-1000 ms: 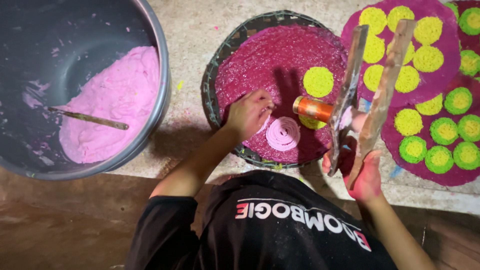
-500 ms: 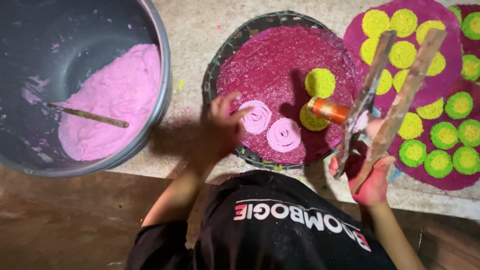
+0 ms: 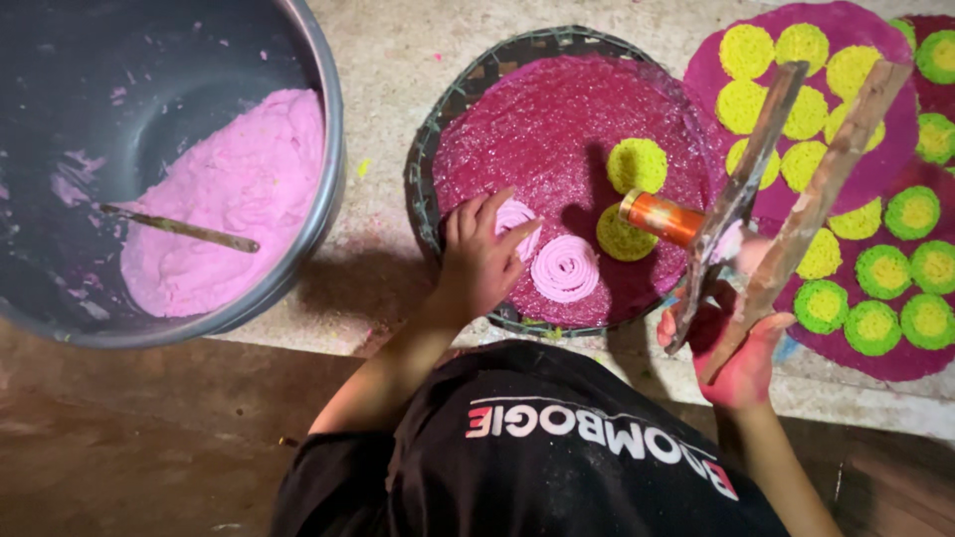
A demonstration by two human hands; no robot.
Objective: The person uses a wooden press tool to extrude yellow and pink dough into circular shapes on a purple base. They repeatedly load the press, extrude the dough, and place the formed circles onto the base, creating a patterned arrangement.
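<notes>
**Desk:** What sits under the person's hands?

**Photographer:** A round woven tray (image 3: 426, 189) covered by a dark magenta mat, lying on a speckled stone slab (image 3: 398, 60). On the mat are two pale pink spiral coils (image 3: 565, 268) side by side near the tray's front edge, and two yellow-green discs (image 3: 637, 165) further right.

**Desk:** And the hands?

**Photographer:** The left hand (image 3: 479, 261) is spread flat, palm down, fingertips resting on the leftmost pink coil; it grips nothing. The right hand (image 3: 734, 348), stained pink, is closed around the two long wooden handles of a press (image 3: 786, 189), held tilted above the tray's right edge. The press's orange cylinder (image 3: 665, 217) points toward the mat, just beside the nearer yellow disc.

**Desk:** Surroundings?

**Photographer:** To the left, a large grey basin (image 3: 318, 129) holds pink dough (image 3: 229, 199) with a stick (image 3: 179, 229) lying in it. To the right, more magenta mats (image 3: 895, 358) carry rows of yellow and green discs.
</notes>
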